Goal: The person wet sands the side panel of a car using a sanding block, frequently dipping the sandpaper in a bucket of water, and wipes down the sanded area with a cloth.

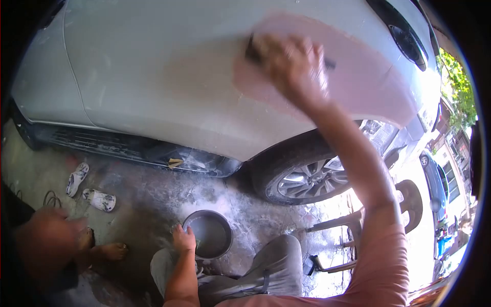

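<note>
My right hand [294, 66] is blurred, but I see its fingers bent over a dark block [250, 49], which is against the pinkish patch [365, 69] of the car panel [148, 71], higher than the wheel [307, 181]. My left hand [183, 239] is at the left rim of the grey basin [231, 231] on the floor [146, 204]; whether these fingers pinch it, I cannot tell.

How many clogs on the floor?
2. One clog is nearer the running board; the other clog is nearer the basin. More could be hidden out of view.
</note>
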A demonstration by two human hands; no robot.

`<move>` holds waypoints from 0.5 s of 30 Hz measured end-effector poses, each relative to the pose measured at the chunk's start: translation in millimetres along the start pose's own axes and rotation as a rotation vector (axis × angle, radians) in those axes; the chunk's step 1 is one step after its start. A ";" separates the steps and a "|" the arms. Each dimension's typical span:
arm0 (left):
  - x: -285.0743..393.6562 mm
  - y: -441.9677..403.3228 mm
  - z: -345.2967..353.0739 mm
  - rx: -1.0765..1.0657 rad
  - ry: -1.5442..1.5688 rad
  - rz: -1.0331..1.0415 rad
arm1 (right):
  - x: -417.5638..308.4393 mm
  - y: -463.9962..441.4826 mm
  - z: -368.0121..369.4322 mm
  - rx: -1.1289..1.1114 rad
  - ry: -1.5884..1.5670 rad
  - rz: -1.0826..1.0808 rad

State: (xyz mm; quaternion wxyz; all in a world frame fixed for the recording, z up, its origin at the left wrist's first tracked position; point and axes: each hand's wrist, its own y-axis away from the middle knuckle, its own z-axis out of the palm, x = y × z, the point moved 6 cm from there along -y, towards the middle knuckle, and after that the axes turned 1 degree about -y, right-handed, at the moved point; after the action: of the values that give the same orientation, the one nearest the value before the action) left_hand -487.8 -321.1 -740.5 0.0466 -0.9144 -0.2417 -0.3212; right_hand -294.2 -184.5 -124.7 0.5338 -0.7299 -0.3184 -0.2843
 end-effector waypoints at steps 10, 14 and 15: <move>1.2 -2.1 1.8 -0.023 -0.003 0.005 | -16.8 15.7 15.4 -0.031 0.054 -0.039; -5.9 -4.8 9.8 0.032 0.051 0.040 | -11.1 11.1 10.0 -0.152 0.096 -0.239; -6.6 -3.6 11.6 0.048 0.057 0.044 | 9.5 -1.4 7.7 -0.037 0.024 -0.102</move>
State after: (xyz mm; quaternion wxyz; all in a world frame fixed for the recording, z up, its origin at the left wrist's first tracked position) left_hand -487.4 -317.9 -754.0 0.0825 -0.9087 -0.2277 -0.3400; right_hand -288.6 -175.2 -118.8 0.5089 -0.7189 -0.3437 -0.3257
